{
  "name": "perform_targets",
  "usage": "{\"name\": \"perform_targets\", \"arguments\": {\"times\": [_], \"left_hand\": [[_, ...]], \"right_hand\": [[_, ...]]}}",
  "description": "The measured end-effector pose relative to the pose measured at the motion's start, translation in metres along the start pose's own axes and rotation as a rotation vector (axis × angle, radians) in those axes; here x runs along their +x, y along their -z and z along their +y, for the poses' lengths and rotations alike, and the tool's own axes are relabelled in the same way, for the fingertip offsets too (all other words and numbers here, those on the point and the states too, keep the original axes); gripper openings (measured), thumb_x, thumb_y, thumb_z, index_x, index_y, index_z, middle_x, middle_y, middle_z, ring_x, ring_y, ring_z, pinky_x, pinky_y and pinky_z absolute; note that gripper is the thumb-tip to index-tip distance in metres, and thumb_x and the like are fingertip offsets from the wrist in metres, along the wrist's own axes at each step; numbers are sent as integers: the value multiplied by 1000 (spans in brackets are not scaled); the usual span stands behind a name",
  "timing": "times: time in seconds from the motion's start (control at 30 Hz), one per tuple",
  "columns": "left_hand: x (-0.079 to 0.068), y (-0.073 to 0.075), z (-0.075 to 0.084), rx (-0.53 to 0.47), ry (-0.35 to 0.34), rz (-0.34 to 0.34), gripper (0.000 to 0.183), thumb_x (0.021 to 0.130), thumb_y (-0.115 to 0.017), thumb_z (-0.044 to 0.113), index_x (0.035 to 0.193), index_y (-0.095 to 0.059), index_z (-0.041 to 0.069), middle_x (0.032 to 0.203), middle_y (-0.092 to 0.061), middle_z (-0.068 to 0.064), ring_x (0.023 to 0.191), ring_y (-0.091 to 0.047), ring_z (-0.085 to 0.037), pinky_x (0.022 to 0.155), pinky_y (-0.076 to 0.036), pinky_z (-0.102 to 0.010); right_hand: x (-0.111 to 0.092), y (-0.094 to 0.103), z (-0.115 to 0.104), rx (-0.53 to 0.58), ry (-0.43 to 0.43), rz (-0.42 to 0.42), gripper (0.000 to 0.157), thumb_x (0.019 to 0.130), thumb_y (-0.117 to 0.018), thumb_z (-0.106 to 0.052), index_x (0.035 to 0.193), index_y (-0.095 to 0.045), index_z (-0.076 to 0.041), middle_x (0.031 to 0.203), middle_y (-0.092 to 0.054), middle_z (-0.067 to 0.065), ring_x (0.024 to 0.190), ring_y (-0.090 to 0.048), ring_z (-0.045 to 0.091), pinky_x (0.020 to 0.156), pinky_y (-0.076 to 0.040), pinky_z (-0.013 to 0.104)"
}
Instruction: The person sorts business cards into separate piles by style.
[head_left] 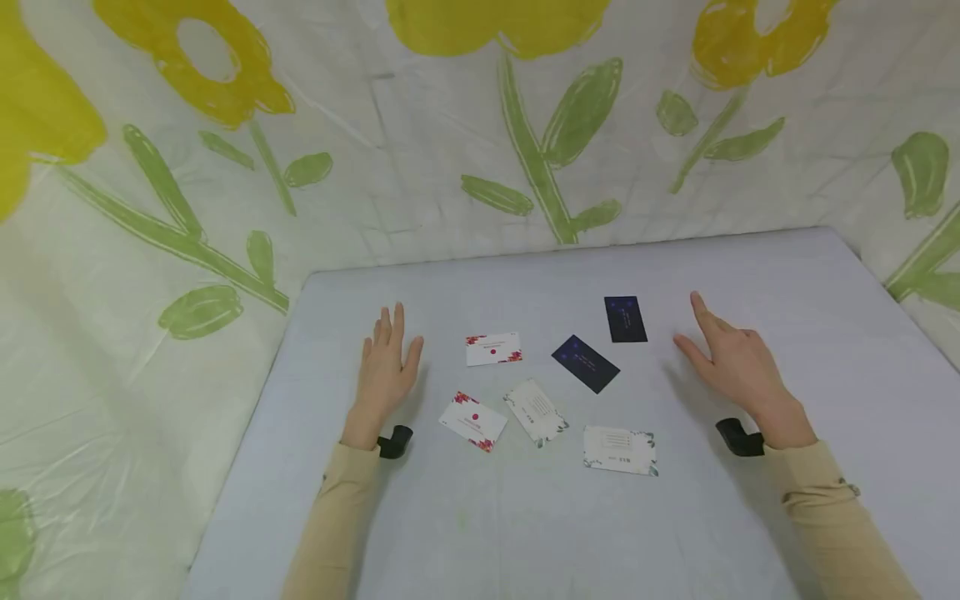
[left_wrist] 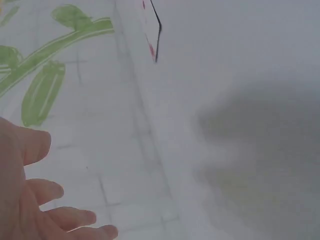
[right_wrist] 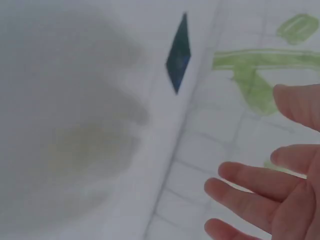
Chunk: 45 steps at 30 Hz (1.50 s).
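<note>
We saw six cards lying apart on the table, between the two hands. The far red-flowered card and near red-flowered card lay on the left, the slanted leafy card and right leafy card nearer us, and the far dark card and slanted dark card on the far right.

We judged the likeliest trouble to be a card skidding under a fingertip, since each lay flat and looked thin, with little edge to catch. The slanted leafy card sat near the near red-flowered one, so a careless reach could have nudged both. A low sleeve might also have dragged one.

We saw the left hand with fingers extended and thumb apart, and the right hand with fingers well spread; neither held or touched a card.
</note>
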<state>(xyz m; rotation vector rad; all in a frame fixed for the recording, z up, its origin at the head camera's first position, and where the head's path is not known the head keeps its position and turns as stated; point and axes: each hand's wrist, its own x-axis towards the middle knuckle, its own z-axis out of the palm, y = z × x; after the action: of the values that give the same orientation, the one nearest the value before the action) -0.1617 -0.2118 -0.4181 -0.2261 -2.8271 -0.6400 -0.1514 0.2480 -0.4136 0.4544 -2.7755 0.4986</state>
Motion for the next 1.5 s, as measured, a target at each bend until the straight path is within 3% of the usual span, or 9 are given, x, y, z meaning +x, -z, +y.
{"name": "perform_targets", "arguments": {"times": [0.07,0.13,0.2,0.27,0.47,0.63,0.83,1.2,1.5], "left_hand": [[0,3,5,-40,-21,50,54,94,-37,32,139,-24,5,126,-43,-24,111,-44,-35,94,-29,-48],[1,4,11,-72,-50,99,46,93,-41,28,131,-39,1,108,-57,-20,92,-56,-30,83,-41,-43],[2,4,16,-100,-76,121,37,93,-43,24,120,-51,0,93,-62,-15,76,-58,-26,70,-46,-38],[4,4,22,-134,-93,111,30,92,-45,22,111,-56,0,98,-62,-12,80,-59,-22,66,-46,-36],[13,-4,34,-225,-103,-40,26,90,-48,19,108,-57,1,103,-58,-9,90,-54,-20,73,-45,-34],[26,-19,35,-286,-107,-214,31,89,-52,15,115,-52,-2,111,-54,-13,97,-50,-24,80,-43,-34],[38,-38,33,-242,-98,-329,35,86,-57,14,115,-52,-4,111,-52,-15,101,-49,-26,86,-40,-35],[43,-50,32,-52,-160,-368,47,79,-66,18,118,-51,-4,112,-49,-16,104,-46,-27,90,-37,-36],[42,-53,26,-113,-161,-339,44,75,-71,17,111,-56,-2,107,-50,-14,100,-46,-25,88,-37,-35]], "right_hand": [[4,3,-8,4,33,60,58,86,-56,-23,132,-34,4,105,-56,29,52,-54,29,55,-42,45],[10,4,-19,28,52,92,49,84,-58,-19,125,-44,5,94,-61,25,44,-48,21,47,-40,39],[17,4,-31,74,58,92,39,84,-59,-17,116,-52,5,87,-63,19,52,-52,20,44,-39,34],[25,1,-44,148,68,61,30,85,-58,-16,107,-58,4,85,-63,13,63,-56,21,50,-42,34],[57,-16,-79,420,136,-172,23,87,-56,-21,100,-62,-3,86,-61,3,75,-54,15,63,-44,33],[82,-44,-101,514,159,-324,25,86,-58,-20,103,-61,-2,92,-61,4,81,-54,15,69,-44,32],[101,-77,-125,478,174,-419,34,82,-61,-16,107,-57,6,98,-58,14,88,-52,23,78,-43,37],[115,-109,-148,268,151,-474,52,77,-68,-24,116,-52,6,107,-48,20,96,-45,28,80,-41,40],[114,-119,-152,208,125,-457,48,75,-69,-25,114,-55,0,108,-46,16,99,-42,28,81,-40,39]]}}
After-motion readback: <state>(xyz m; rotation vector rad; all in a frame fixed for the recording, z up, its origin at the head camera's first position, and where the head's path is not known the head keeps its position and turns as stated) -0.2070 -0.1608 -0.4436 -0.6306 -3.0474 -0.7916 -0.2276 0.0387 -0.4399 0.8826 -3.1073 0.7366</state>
